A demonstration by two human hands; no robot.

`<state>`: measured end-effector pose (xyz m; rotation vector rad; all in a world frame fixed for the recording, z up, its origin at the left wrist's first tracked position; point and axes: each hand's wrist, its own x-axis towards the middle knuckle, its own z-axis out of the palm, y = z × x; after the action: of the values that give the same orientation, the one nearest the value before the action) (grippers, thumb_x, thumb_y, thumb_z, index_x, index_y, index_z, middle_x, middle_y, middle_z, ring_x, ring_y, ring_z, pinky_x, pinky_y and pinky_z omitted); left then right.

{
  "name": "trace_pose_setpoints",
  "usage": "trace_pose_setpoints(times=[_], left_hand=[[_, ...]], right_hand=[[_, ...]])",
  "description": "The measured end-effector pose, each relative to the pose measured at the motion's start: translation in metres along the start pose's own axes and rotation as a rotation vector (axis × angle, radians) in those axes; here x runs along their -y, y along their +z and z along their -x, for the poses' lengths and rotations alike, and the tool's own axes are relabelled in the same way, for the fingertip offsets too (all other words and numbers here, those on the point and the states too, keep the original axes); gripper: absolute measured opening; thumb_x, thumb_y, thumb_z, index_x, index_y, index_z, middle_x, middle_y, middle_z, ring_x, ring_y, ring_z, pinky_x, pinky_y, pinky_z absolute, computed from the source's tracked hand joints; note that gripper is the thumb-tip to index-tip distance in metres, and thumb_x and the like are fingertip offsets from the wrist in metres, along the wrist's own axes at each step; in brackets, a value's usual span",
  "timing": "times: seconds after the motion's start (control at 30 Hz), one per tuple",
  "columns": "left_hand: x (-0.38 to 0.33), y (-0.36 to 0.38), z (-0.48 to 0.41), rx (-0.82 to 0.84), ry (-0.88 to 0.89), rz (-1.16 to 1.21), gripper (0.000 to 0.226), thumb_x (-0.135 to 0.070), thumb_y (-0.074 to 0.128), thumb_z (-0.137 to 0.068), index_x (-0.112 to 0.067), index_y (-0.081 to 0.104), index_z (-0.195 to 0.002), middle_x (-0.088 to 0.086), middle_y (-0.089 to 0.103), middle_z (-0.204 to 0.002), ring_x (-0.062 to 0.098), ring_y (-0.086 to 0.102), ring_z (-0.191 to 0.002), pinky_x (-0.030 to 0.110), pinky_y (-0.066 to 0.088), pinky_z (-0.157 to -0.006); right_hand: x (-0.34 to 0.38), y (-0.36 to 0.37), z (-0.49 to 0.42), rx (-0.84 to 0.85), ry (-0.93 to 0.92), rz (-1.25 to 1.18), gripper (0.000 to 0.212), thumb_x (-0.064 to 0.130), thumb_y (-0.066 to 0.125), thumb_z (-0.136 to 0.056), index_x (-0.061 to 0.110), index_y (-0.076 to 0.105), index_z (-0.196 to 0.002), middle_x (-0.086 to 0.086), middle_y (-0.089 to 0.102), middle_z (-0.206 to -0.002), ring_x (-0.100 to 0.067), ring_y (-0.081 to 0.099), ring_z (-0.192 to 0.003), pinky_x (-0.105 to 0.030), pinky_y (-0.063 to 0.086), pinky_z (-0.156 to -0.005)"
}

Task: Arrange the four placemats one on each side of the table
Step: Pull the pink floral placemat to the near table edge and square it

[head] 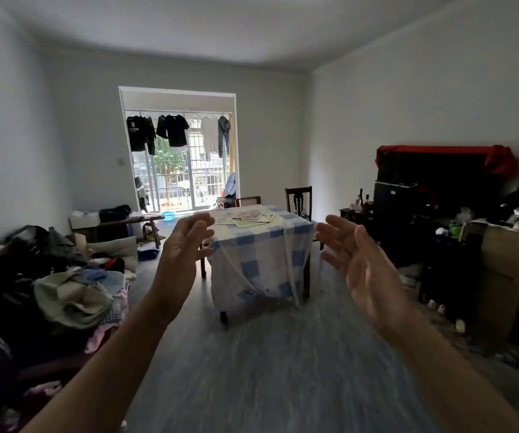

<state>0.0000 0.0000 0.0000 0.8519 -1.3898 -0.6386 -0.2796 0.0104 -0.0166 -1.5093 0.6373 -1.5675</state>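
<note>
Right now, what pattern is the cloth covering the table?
The tablecloth has a blue-and-white check, seen best in the head view, the only one.

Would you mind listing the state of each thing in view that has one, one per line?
left hand: open, empty, raised in the air
right hand: open, empty, raised in the air
placemats: piled overlapping on the table, not yet spread to the sides
table: covered by a blue checked tablecloth
tablecloth: draped down over the near side
chair: upright behind the table
clothes: hanging on the balcony rail
</note>
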Motion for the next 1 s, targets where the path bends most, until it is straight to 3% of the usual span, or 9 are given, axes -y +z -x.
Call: trace_pose_setpoints(times=[0.1, 0.27, 0.5, 0.73, 1.0], left_hand=[[0.030, 0.014, -0.036, -0.013, -0.030, -0.002, 0.042, -0.049, 0.046, -0.089, -0.023, 0.055, -0.120, 0.001, 0.060, -0.128, 0.014, 0.060, -0.116, 0.029, 0.053, -0.086], [0.074, 0.044, -0.110, -0.014, -0.080, -0.020, 0.041, -0.051, 0.046, -0.090, -0.024, 0.055, -0.119, 0.004, 0.060, -0.128, 0.020, 0.059, -0.118, 0.038, 0.052, -0.091], [0.135, 0.066, -0.201, -0.040, -0.080, -0.022, 0.038, -0.051, 0.042, -0.088, -0.029, 0.057, -0.116, 0.002, 0.060, -0.129, 0.016, 0.059, -0.118, 0.037, 0.052, -0.091], [0.234, 0.071, -0.286, -0.079, -0.123, -0.004, 0.043, -0.048, 0.041, -0.096, -0.021, 0.054, -0.127, 0.002, 0.059, -0.132, 0.021, 0.057, -0.121, 0.043, 0.051, -0.096], [0.325, 0.068, -0.424, -0.074, -0.132, 0.015, 0.060, -0.054, 0.040, -0.086, -0.016, 0.053, -0.131, 0.003, 0.059, -0.134, 0.021, 0.057, -0.121, 0.045, 0.050, -0.098]], right_hand=[[-0.032, -0.017, -0.039, -0.018, 0.029, -0.042, 0.057, 0.058, 0.039, -0.091, 0.024, 0.055, -0.134, 0.005, 0.062, -0.135, -0.011, 0.056, -0.126, -0.039, 0.039, -0.107], [-0.076, -0.045, -0.123, -0.051, 0.095, -0.073, 0.065, 0.062, 0.028, -0.092, 0.020, 0.056, -0.132, 0.000, 0.064, -0.133, -0.014, 0.058, -0.125, -0.045, 0.037, -0.111], [-0.123, -0.075, -0.221, -0.030, 0.085, -0.054, 0.063, 0.068, 0.040, -0.083, 0.027, 0.060, -0.126, 0.003, 0.066, -0.130, -0.013, 0.058, -0.124, -0.042, 0.040, -0.107], [-0.207, -0.086, -0.313, -0.004, 0.092, 0.009, 0.056, 0.058, 0.045, -0.088, 0.024, 0.056, -0.131, 0.003, 0.064, -0.132, -0.013, 0.059, -0.123, -0.041, 0.042, -0.106], [-0.284, -0.084, -0.458, 0.006, 0.101, 0.069, 0.047, 0.052, 0.047, -0.089, 0.025, 0.059, -0.126, 0.001, 0.063, -0.132, -0.015, 0.058, -0.124, -0.044, 0.041, -0.109]])
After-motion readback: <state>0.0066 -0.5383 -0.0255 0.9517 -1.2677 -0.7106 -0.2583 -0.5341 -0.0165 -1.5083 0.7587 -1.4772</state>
